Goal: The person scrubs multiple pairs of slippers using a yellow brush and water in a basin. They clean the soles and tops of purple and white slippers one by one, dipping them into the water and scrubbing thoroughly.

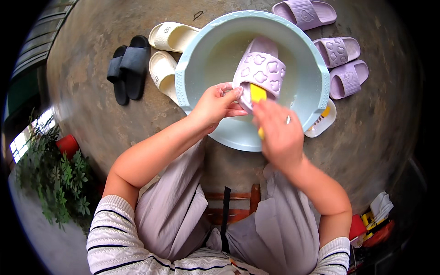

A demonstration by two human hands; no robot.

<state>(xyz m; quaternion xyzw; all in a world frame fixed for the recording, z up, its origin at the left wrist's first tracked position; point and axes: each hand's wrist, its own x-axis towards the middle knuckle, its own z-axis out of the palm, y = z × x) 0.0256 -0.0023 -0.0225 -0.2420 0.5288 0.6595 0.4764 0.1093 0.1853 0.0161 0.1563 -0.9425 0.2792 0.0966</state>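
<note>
A lilac slide slipper (260, 68) with raised flower shapes on its strap is held over a pale blue basin (192, 55). My left hand (217, 104) grips its edge at the near end, thumb on top and fingers beneath. In my right hand (280, 133) is a yellow brush (258, 93), its head reaching inside the slipper just below the strap. The right hand is slightly blurred, and the brush's bristles are hidden. Cloudy water (227, 50) lies in the basin.
Around the basin stand cream slippers (162, 68), dark slippers (136, 68), several lilac slippers (346, 80) and a white slipper (324, 121) on the brown floor (91, 55). A leafy plant (68, 178) is at the left. Red and yellow items (366, 224) sit at the lower right.
</note>
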